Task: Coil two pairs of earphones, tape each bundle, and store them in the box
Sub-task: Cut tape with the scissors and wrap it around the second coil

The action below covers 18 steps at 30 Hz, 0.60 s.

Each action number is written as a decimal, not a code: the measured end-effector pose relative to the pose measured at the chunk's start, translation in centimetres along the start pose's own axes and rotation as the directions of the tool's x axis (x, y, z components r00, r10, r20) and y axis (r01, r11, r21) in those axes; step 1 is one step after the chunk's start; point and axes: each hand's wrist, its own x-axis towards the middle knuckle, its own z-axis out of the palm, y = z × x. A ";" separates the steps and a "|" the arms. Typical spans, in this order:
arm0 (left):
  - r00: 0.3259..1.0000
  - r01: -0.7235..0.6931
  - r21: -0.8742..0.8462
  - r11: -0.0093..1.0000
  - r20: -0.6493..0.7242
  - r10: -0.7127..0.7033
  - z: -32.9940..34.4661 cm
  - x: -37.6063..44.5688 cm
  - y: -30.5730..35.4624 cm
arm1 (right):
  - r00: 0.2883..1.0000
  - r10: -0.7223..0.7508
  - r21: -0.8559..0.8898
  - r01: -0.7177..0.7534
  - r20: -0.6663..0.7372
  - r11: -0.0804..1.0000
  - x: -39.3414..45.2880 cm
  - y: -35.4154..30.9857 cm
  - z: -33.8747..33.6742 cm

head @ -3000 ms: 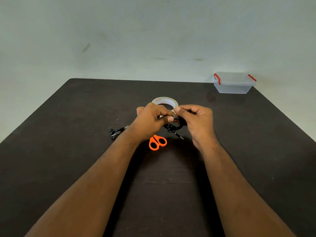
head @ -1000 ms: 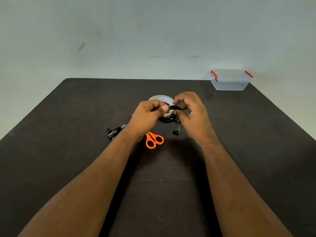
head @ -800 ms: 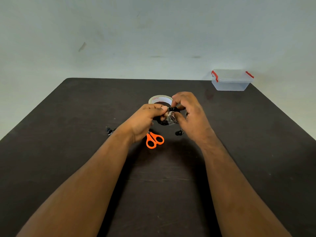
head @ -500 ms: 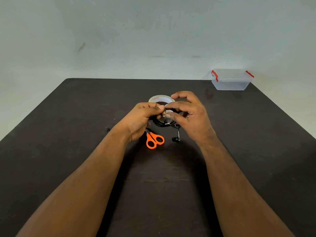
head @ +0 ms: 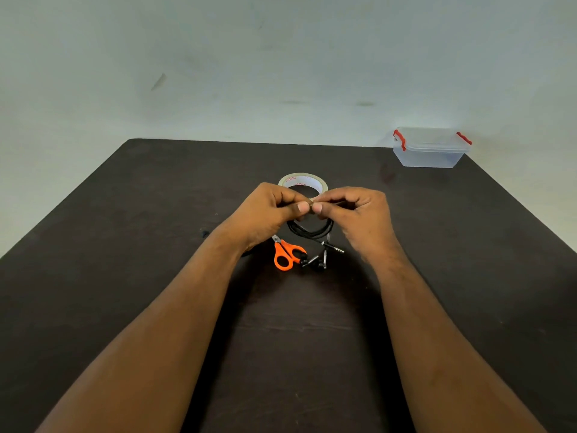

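Head view: left hand (head: 268,210) and right hand (head: 359,214) meet at frame centre, thumbs and forefingers pinching the top of the black coil (head: 310,231). It hangs between them, buds and plug dangling just above the table (head: 125,245). Looks like tape being pressed on; the tape itself is too small to confirm. Roll (head: 303,182) sits just behind the hands, scissors (head: 285,253) just below them. Box (head: 431,148) is upper right, lid on, seemingly empty. Judgement: first bundle nearly taped; nothing stored yet. Second pair not visible.
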 end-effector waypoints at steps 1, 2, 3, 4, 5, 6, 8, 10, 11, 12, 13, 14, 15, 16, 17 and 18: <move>1.000 -0.017 0.026 1.000 0.011 0.017 0.0 0.0 0.0 | 1.000 0.029 0.024 -0.029 -0.010 0.999 0.0 -0.1 0.0; 0.999 -0.032 0.055 0.998 0.015 0.031 0.1 0.0 -0.1 | 0.998 0.061 0.053 -0.061 -0.015 0.997 -0.1 -0.2 0.1; 0.999 -0.041 0.096 0.995 0.005 0.041 0.1 0.2 -0.3 | 0.995 0.098 0.083 -0.096 -0.019 0.992 -0.1 -0.3 0.2; 0.998 -0.052 0.162 0.985 -0.024 0.057 0.2 0.3 -0.5 | 0.990 0.136 0.111 -0.133 -0.024 0.985 -0.1 -0.4 0.4; 0.995 -0.067 0.250 0.966 -0.061 0.085 0.4 0.5 -0.6 | 0.985 0.171 0.137 -0.166 -0.028 0.977 -0.2 -0.4 0.4; 0.988 -0.088 0.344 0.935 -0.093 0.127 0.6 0.7 -0.8 | 0.979 0.200 0.167 -0.193 -0.030 0.967 -0.2 -0.5 0.5; 0.956 -0.156 0.504 0.850 -0.141 0.259 1.1 0.9 -0.9 | 0.966 0.256 0.247 -0.240 -0.036 0.939 -0.2 -0.7 0.6; 0.896 -0.252 0.594 0.764 -0.156 0.417 1.5 0.9 -1.1 | 0.945 0.327 0.357 -0.298 -0.023 0.886 -0.1 -0.9 0.5; 0.865 -0.290 0.623 0.726 -0.154 0.477 1.6 0.9 -1.3 | 0.933 0.360 0.413 -0.326 -0.005 0.850 -0.1 -1.1 0.4; 0.837 -0.316 0.647 0.694 -0.155 0.525 1.7 1.0 -1.4 | 0.923 0.385 0.460 -0.348 0.015 0.817 -0.1 -1.2 0.3; 0.809 -0.333 0.667 0.666 -0.160 0.565 1.8 1.0 -1.5 | 0.914 0.403 0.490 -0.367 0.033 0.791 -0.1 -1.3 0.2; 0.784 -0.344 0.685 0.642 -0.166 0.598 1.9 1.0 -1.5 | 0.907 0.419 0.508 -0.383 0.048 0.771 -0.1 -1.3 0.2; 0.758 -0.353 0.703 0.617 -0.172 0.629 2.0 1.0 -1.4 | 0.899 0.434 0.520 -0.399 0.059 0.755 -0.1 -1.4 0.1; 0.733 -0.362 0.718 0.594 -0.175 0.657 2.1 1.0 -1.3 | 0.891 0.450 0.531 -0.413 0.067 0.739 0.0 -1.4 0.2; 0.710 -0.367 0.732 0.574 -0.178 0.682 2.2 1.0 -1.3 | 0.883 0.464 0.541 -0.427 0.074 0.725 0.0 -1.5 0.2; 0.688 -0.369 0.744 0.557 -0.184 0.702 2.3 0.9 -1.3 | 0.876 0.476 0.550 -0.437 0.081 0.711 0.0 -1.5 0.3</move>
